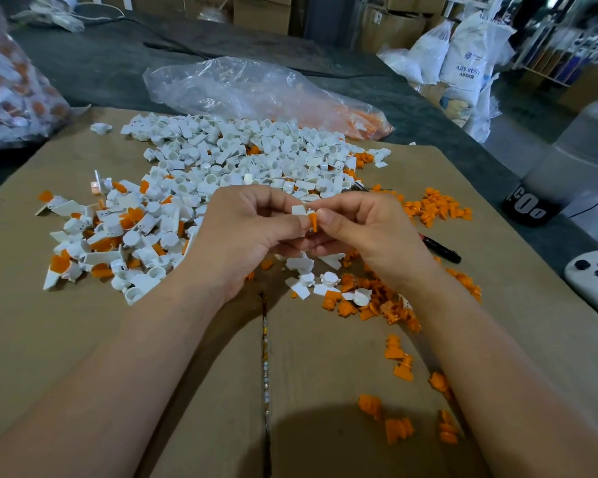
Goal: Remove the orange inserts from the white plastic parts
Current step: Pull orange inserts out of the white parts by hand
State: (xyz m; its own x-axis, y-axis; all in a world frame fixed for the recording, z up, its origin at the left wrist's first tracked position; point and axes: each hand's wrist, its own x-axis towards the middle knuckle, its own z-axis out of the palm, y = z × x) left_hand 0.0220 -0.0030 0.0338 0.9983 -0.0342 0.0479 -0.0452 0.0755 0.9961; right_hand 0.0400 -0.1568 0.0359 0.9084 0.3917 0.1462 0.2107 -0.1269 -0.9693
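Above the cardboard sheet [83, 339] my left hand [242, 232] pinches a small white plastic part [299, 210]. My right hand [366, 229] pinches the orange insert [313, 222] that hangs from that part, thumb and forefinger curled round it. The two hands meet at the middle of the view. A big heap of white parts [235, 157] lies behind them. At the left lies a mix of white parts with orange inserts in them [101, 239]. Loose orange inserts [428, 208] lie at the right and near my right forearm [401, 367].
A clear plastic bag [256, 88] with some orange pieces lies behind the heap, another full bag [11, 91] at the far left. A black marker [441, 248] lies right of my hands. A white controller [594, 281] and a dark cup [532, 205] sit at the right edge.
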